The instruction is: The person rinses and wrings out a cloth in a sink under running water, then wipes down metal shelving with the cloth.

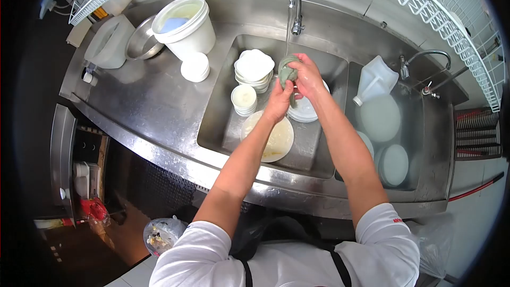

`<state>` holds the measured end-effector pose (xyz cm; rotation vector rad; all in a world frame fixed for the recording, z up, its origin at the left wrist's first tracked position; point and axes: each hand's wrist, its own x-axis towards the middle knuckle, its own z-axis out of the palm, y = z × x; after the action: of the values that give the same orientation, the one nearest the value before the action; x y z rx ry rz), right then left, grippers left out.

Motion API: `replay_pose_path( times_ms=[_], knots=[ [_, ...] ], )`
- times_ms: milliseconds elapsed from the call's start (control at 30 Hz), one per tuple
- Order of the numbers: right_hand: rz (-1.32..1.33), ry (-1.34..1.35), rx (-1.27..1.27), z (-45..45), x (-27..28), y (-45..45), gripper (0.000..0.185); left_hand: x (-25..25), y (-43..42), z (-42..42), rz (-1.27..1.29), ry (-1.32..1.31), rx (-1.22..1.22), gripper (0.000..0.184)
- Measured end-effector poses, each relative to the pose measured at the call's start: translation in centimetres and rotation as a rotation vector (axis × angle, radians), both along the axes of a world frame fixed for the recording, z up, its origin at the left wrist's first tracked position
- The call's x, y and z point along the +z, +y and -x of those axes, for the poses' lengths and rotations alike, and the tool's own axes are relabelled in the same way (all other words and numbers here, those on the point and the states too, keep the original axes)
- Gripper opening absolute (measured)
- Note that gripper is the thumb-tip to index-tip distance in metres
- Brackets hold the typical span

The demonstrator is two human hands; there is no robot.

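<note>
Both my hands meet over the left sink basin (212,127), under the running tap (295,13). A greenish scouring cloth (287,70) is gripped between them in the stream of water. My left hand (279,100) closes on its lower part, and my right hand (308,77) wraps its upper right side. Stacked white bowls (254,66) and a stack of white cups (244,97) stand left of my hands. Below them lies a large soiled plate (280,141), partly behind my left forearm. White plates (304,110) are stacked beneath my right wrist.
The right basin (417,127) holds water, a white jug (376,78) and sunken plates (379,118). On the left counter stand a white bucket (192,37), a small white tub (195,67), a metal bowl (139,44) and a plastic container (110,42). Wire racks (419,0) hang above.
</note>
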<state>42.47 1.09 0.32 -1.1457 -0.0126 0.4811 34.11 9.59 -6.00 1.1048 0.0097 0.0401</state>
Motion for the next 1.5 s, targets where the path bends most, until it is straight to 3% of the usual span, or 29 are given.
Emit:
replay_pose_path(
  times_ms=[33,67,133,200,233,300,333,400,433,500,533,600,667,733,800,900,967,1033,1100,1133,1267,1367,1400,1467,1500],
  knots=[
    [-0.084,-0.018,-0.034,-0.1,-0.8,0.2,0.041,-0.3,-0.3,0.2,0.063,0.029,-0.005,0.063],
    [0.000,-0.181,-0.089,0.2,-1.2,0.4,0.040,0.5,-0.8,0.9,0.188,0.173,-0.034,0.066],
    [0.166,-0.509,-0.200,1.5,-1.9,0.4,0.036,2.5,-1.3,1.9,0.498,0.187,-0.060,0.072],
    [0.515,-0.824,0.087,3.1,-1.6,-2.1,0.034,2.8,-0.7,2.1,0.834,0.210,-0.198,0.071],
    [0.694,-0.975,0.236,4.2,-1.6,-3.2,0.032,2.0,-0.2,1.8,0.874,0.274,-0.169,0.066],
    [0.421,-0.637,0.004,7.1,-3.0,-4.0,0.035,-0.1,0.4,0.8,0.962,0.396,-0.104,0.056],
    [0.283,-0.464,-0.107,8.7,-4.2,-4.3,0.037,-0.4,0.3,0.6,1.076,0.512,0.036,0.036],
    [-0.005,-0.129,-0.326,10.8,-6.5,-4.9,0.042,0.1,-0.9,1.2,1.473,0.497,0.124,0.027],
    [-0.172,-0.002,-0.337,11.4,-7.7,-4.7,0.048,0.7,-1.7,1.7,1.666,0.488,0.160,0.023],
    [-0.518,0.237,-0.355,12.0,-10.3,-3.1,0.058,2.6,-3.4,2.9,1.798,0.421,0.173,0.018],
    [-0.843,0.170,-0.136,12.3,-11.6,-2.1,0.066,3.6,-4.5,3.5,1.863,0.392,0.172,0.016],
    [-1.150,0.138,0.109,12.2,-10.2,0.5,0.076,5.4,-7.0,4.8,1.816,0.264,0.162,0.016],
    [-1.147,0.248,0.118,13.6,-4.5,2.2,0.078,5.3,-8.0,5.8,1.804,0.133,0.072,0.016],
    [-1.388,0.265,0.026,13.1,-4.6,2.4,0.072,5.0,-8.0,6.1,1.816,0.004,-0.111,0.017],
    [-1.441,0.076,-0.015,13.0,-4.1,2.4,0.061,6.6,-6.7,6.3,1.765,0.012,-0.212,0.016],
    [-1.163,-0.491,-0.006,13.5,-2.9,2.0,0.046,8.1,-4.9,6.9,1.787,0.153,-0.449,0.028],
    [-0.652,-0.381,-0.126,12.2,-5.1,2.3,0.046,9.4,-4.0,7.8,1.715,0.208,-0.595,0.021],
    [-0.350,-0.043,-0.038,11.2,-5.6,1.1,0.043,6.3,-2.0,8.0,1.492,0.324,-0.637,0.018],
    [-0.235,0.499,0.253,10.3,2.3,-2.3,0.031,5.9,-0.6,8.5,1.320,0.490,-0.655,0.026],
    [-0.257,0.306,0.313,8.2,-3.4,-1.4,0.022,5.5,0.1,8.7,1.200,0.570,-0.643,0.028],
    [0.123,0.036,0.496,9.4,-1.7,-1.3,0.023,4.2,0.8,9.8,0.465,0.841,-0.546,0.026],
    [0.438,-0.095,0.485,9.8,-3.3,-0.3,0.024,1.0,0.5,9.8,-0.183,0.771,-0.428,0.026],
    [0.553,-0.209,0.353,9.6,-4.5,0.3,0.025,-1.0,0.4,9.3,-0.297,0.719,-0.328,0.016],
    [0.775,-0.434,0.088,9.5,-7.7,1.6,0.026,-6.4,-0.1,7.9,-0.781,0.492,-0.119,0.026],
    [0.858,-0.392,0.056,10.0,-8.0,2.1,0.026,-7.8,-0.2,7.8,-1.015,0.367,-0.008,0.034]
  ],
)
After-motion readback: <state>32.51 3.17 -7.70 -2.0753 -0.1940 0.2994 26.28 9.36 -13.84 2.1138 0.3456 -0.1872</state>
